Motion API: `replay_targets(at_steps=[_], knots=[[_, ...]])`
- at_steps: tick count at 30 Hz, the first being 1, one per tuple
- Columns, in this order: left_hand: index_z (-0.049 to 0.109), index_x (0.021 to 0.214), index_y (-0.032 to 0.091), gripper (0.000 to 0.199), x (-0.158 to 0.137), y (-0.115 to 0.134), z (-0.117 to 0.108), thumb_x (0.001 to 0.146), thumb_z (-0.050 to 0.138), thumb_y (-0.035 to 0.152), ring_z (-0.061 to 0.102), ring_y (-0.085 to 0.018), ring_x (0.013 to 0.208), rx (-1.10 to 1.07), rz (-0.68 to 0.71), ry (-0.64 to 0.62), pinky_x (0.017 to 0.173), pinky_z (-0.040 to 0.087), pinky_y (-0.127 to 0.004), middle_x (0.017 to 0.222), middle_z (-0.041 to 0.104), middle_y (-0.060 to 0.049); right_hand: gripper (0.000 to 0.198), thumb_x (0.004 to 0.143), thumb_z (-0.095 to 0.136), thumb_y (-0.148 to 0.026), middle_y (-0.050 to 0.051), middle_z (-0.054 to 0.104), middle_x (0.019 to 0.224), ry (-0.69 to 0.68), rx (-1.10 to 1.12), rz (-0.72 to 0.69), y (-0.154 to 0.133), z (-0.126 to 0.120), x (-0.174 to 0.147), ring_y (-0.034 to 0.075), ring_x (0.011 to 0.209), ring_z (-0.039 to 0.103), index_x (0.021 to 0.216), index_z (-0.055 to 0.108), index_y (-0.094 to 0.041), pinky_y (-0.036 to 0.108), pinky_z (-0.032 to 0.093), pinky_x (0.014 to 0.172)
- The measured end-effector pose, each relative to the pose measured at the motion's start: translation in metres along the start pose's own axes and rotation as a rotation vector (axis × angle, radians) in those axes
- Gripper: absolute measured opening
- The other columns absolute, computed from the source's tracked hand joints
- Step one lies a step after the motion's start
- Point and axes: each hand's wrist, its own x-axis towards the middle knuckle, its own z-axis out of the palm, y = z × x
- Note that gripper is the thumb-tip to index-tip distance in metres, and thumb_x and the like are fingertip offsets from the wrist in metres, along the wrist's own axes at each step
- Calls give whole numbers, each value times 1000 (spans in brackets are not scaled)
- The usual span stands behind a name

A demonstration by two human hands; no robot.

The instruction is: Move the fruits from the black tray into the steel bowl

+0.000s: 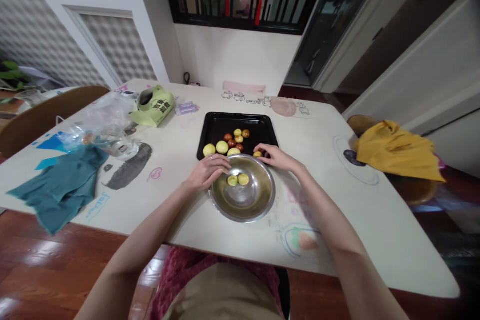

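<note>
A shiny steel bowl [240,207] stands on the table in front of me, with two yellow-green fruit pieces [238,180] inside. My left hand [207,172] rests at its far left rim, fingers stretched out and thumb apart, holding nothing. Behind the bowl is a black tray [221,122] bearing several round fruits: larger pale yellow-green ones [222,147] and smaller red-brown jujubes [232,143]. At the tray's front right corner, the curled fingers of my right hand [275,156] close on a small yellow-brown jujube [258,154]. The bowl's rim hides part of the tray's near edge.
On the left of the drawn-on white table [375,230] lie a teal cloth [62,185], a clear plastic container [118,145] and plastic bag, and a green paper box [155,105]. A yellow cloth [397,152] drapes over a chair at the right.
</note>
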Motion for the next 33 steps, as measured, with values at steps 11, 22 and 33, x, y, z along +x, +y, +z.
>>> replay_targets(at_steps=[11, 22, 33], knots=[[77, 101, 19, 51, -3, 0, 3, 113, 31, 38, 70, -28, 116, 93, -30, 101, 102, 48, -47, 107, 81, -10, 31, 108, 56, -39, 11, 68, 130, -26, 2, -314, -96, 12, -19, 27, 124, 64, 133, 64, -24, 45, 52, 110], [73, 95, 21, 47, -2, 4, 1, 112, 31, 31, 69, -23, 107, 172, 17, 183, 97, 48, -44, 98, 80, -7, 20, 105, 60, -21, 9, 74, 115, -257, -324, -505, -122, 71, -21, 25, 116, 61, 123, 67, -17, 44, 42, 115], [74, 93, 20, 48, -3, 3, 3, 112, 31, 32, 70, -25, 108, 157, -17, 153, 99, 47, -45, 99, 80, -8, 23, 102, 60, -14, 10, 73, 123, -262, -309, -490, -113, 69, -20, 25, 125, 59, 123, 67, -19, 45, 37, 120]])
